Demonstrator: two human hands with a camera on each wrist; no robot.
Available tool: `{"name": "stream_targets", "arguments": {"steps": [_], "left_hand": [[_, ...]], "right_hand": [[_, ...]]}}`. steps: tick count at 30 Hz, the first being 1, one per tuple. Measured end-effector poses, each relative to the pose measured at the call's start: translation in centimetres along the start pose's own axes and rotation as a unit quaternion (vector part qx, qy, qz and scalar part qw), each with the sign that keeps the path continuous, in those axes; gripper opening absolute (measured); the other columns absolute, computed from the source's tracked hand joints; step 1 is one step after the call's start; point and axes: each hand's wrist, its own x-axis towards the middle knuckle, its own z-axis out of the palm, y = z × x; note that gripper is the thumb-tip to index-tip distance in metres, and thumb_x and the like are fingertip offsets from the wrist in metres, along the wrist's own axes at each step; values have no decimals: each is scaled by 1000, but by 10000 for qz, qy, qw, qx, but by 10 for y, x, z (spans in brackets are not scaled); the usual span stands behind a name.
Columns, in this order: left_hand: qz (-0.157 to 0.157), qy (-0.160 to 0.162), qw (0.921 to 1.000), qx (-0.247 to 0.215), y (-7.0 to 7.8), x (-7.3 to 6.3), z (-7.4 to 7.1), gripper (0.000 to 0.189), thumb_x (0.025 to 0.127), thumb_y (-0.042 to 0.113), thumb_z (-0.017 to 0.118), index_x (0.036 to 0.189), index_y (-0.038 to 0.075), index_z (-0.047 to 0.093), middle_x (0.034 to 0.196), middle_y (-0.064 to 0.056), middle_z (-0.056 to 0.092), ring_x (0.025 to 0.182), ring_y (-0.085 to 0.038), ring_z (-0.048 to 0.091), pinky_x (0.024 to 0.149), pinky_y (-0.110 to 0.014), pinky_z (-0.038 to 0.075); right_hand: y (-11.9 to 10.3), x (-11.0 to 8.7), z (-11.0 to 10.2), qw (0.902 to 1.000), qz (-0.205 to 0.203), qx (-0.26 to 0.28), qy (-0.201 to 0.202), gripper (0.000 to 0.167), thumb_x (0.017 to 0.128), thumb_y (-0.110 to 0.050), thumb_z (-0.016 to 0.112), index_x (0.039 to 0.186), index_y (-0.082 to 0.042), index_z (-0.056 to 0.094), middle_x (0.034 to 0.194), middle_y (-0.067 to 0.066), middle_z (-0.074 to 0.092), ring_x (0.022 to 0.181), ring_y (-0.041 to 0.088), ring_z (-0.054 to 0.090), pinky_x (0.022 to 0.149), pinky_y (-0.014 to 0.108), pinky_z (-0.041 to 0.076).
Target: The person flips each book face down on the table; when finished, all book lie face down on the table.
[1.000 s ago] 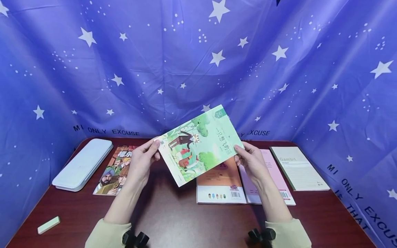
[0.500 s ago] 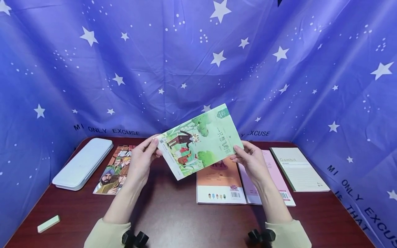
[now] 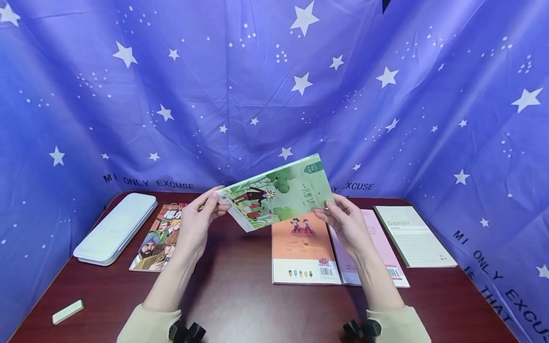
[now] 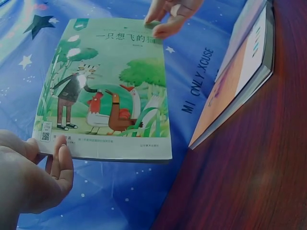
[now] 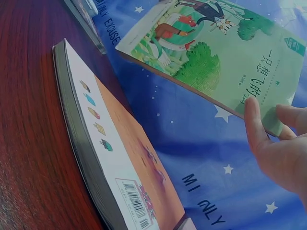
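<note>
A green paperback book (image 3: 279,195) with a cartoon cat and birds on its cover is held up above the table, turned sideways and tilted. My left hand (image 3: 198,224) pinches its bottom edge near one corner, as the left wrist view also shows with the hand (image 4: 38,172) at the white strip. At the title end, my right hand (image 3: 346,219) grips the other corner between thumb and fingers; the right wrist view has this hand (image 5: 280,143) beside the title. Beneath the book lies an orange book (image 3: 302,250), partly covered by it in the head view.
A pink book (image 3: 379,243) lies against the orange one, partly behind the right forearm. A cream notebook (image 3: 418,236) is at far right. On the left are a white case (image 3: 116,228), a comic-style book (image 3: 156,240) and a pale green stick-shaped block (image 3: 67,312). Starry blue curtains (image 3: 257,95) surround the table.
The green book has tipped flatter, its cover looking narrower and its lower corner higher, so more of the orange book shows. Both hands keep their hold and have barely moved.
</note>
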Motion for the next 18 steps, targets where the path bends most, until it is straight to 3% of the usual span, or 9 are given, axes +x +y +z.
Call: {"name": "stream_targets", "arguments": {"steps": [8, 18], "left_hand": [[69, 92, 9999, -128, 0, 1, 0, 33, 107, 18, 55, 130, -5, 61, 93, 7, 75, 85, -7, 75, 89, -25, 63], [195, 45, 9991, -369, 1, 1, 2, 37, 107, 17, 54, 132, -10, 58, 93, 6, 76, 88, -10, 75, 93, -27, 62]], "right_hand": [[1, 1, 1, 9969, -180, 663, -373, 26, 106, -3, 51, 124, -9, 69, 122, 8, 72, 109, 21, 75, 106, 33, 55], [-2, 0, 6, 9902, 82, 1395, -56, 28, 109, -14, 49, 125, -10, 72, 125, 8, 69, 116, 22, 68, 111, 33, 53]]}}
